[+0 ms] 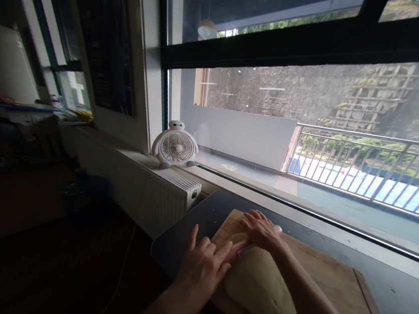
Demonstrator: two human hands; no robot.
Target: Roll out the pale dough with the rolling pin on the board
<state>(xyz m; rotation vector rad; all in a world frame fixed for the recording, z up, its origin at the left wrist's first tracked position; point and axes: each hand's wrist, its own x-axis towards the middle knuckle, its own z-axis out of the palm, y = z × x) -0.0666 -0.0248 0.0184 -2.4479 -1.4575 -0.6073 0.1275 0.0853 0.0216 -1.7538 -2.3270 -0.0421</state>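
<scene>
Pale dough (261, 286), flattish w/ ragged near edge, lies on wooden bd (327, 266); red-edged tool (238, 252), mostly hidden, at far end

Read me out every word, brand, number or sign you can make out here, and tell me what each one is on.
No text can be read in this picture.
Dark wall panel: too dark to tell whether it bears words.
Small pale marking low by the window: too small and blurred to read.
White fan: no lettering I can make out.
Dough and wooden board: none visible.
</scene>
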